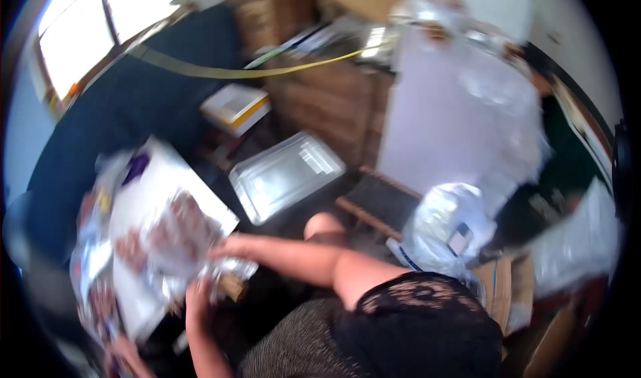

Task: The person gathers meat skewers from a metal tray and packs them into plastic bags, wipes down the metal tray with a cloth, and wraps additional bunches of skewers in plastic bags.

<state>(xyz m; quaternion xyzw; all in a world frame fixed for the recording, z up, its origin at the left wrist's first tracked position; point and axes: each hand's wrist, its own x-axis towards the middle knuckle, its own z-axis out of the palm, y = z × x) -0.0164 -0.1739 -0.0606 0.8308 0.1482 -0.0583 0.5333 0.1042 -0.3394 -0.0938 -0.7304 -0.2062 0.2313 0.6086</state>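
A clear plastic bag [179, 234] with reddish-brown pieces inside lies over a white board [200, 188] at the left. My right hand [230, 246] reaches in from the right, its blurred fingers closed at the bag's right edge. Lower down, my left hand [199, 294] grips the bag's crinkled lower part. Between my hands hangs shiny plastic with golden-brown pieces [232, 286] showing. The motion blur hides the exact finger positions.
Another person's hand [123, 351] shows at the lower left. Beyond the board are a clear plastic tray [287, 174], a white-and-yellow box [237, 108] and a low stool [377, 201]. A bulging plastic bag [444, 228] sits to the right.
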